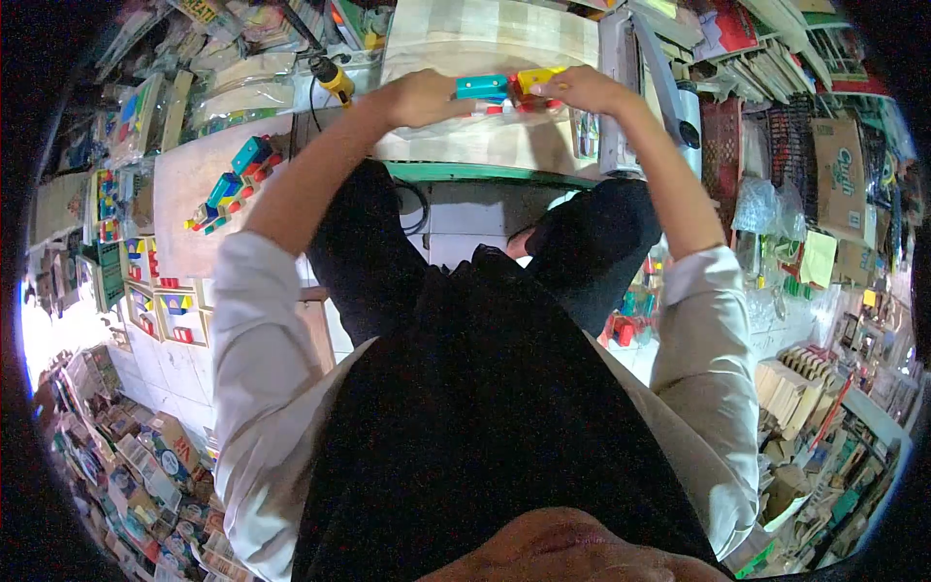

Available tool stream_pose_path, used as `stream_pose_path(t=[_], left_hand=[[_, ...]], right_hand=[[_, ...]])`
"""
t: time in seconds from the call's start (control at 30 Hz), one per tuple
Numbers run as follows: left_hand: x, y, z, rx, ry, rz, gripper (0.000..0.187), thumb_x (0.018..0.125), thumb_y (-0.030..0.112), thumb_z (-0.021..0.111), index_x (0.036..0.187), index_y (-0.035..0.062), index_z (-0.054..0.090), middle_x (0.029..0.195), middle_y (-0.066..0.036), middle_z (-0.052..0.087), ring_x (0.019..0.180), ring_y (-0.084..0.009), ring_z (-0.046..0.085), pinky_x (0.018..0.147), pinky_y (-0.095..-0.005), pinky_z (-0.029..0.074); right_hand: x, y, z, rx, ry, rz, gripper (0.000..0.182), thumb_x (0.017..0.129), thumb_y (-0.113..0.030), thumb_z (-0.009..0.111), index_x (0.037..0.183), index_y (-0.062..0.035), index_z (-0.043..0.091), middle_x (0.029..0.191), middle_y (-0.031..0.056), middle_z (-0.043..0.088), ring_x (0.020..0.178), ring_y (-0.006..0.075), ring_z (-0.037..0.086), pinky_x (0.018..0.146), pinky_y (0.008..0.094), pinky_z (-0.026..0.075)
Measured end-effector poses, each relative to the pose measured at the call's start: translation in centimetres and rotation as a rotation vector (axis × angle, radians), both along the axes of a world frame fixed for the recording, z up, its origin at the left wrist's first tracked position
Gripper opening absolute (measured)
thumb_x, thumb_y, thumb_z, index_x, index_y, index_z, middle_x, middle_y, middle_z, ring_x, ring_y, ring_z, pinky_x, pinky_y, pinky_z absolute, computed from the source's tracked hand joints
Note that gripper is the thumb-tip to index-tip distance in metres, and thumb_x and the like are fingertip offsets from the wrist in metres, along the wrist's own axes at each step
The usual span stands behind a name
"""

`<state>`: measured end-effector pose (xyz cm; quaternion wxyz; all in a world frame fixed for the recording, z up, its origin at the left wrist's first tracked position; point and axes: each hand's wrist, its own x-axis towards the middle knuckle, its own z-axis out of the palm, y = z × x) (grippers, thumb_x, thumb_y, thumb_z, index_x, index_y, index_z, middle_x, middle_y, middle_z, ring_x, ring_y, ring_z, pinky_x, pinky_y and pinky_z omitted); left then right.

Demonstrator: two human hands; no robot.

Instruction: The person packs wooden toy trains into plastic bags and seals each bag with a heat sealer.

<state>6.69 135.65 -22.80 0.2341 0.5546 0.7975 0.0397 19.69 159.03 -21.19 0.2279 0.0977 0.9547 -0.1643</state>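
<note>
A wooden toy train lies across the pale wooden table [427, 146] in front of me. Its teal block [482, 87] is at the left and its yellow and red part [534, 80] at the right, with small red pieces below. My left hand [425, 99] is closed at the left end of the teal block, fingers wrapped round that end. My right hand [585, 89] pinches the yellow part from the right. The fingertips are small and partly hidden in this view.
A second toy train [225, 186] stands on a board at the left. A yellow and black power tool [333, 80] lies at the table's left back. At the right are a grey metal case [621, 97] and a cardboard box [839, 175]. Toys fill wooden trays at the lower left.
</note>
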Motion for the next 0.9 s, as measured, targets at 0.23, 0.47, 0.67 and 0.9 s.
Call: stream_pose_path(t=[0.23, 0.47, 0.67, 0.9], left_hand=[[-3.9, -9.2, 5.1, -0.219, 0.464, -0.172, 0.027, 0.07, 0.03, 0.066, 0.083, 0.0059, 0.065, 0.083, -0.014, 0.063, 0.084, -0.0307, 0.061, 0.072, -0.0402, 0.048], [-4.7, -10.1, 4.3, 0.836, 0.603, -0.169, 0.015, 0.066, 0.012, 0.07, 0.071, 0.0055, 0.057, 0.071, -0.009, 0.058, 0.072, -0.0289, 0.057, 0.07, -0.0357, 0.046], [-5.0, -11.4, 3.9, 0.632, 0.046, 0.415, 0.023, 0.075, 0.007, 0.062, 0.097, 0.0067, 0.059, 0.075, -0.008, 0.063, 0.072, -0.0205, 0.061, 0.069, -0.0304, 0.047], [0.0, -8.8, 20.2, 0.73, 0.343, 0.108, 0.021, 0.082, 0.007, 0.056, 0.101, 0.0037, 0.064, 0.099, -0.007, 0.065, 0.095, -0.0164, 0.059, 0.085, -0.028, 0.044]], right_hand=[[3.0, 4.0, 3.7, 0.27, 0.089, 0.298, 0.038, 0.067, -0.026, 0.07, 0.098, -0.0059, 0.061, 0.09, 0.0169, 0.062, 0.089, 0.0327, 0.058, 0.079, 0.0416, 0.046], [0.7, -3.5, 3.3, 0.52, 0.919, 0.145, 0.081, 0.055, -0.023, 0.08, 0.125, -0.0174, 0.04, 0.114, 0.0104, 0.052, 0.114, 0.0279, 0.042, 0.086, 0.0467, 0.041], [-3.2, -1.5, -1.1, 0.421, 0.269, 0.159, 0.037, 0.068, -0.016, 0.067, 0.104, -0.0134, 0.058, 0.095, 0.0088, 0.062, 0.091, 0.0281, 0.059, 0.082, 0.0517, 0.043], [12.3, -0.7, 11.1, 0.332, 0.898, 0.167, 0.012, 0.076, -0.011, 0.055, 0.069, -0.0015, 0.054, 0.054, 0.0147, 0.054, 0.049, 0.029, 0.056, 0.046, 0.039, 0.044]])
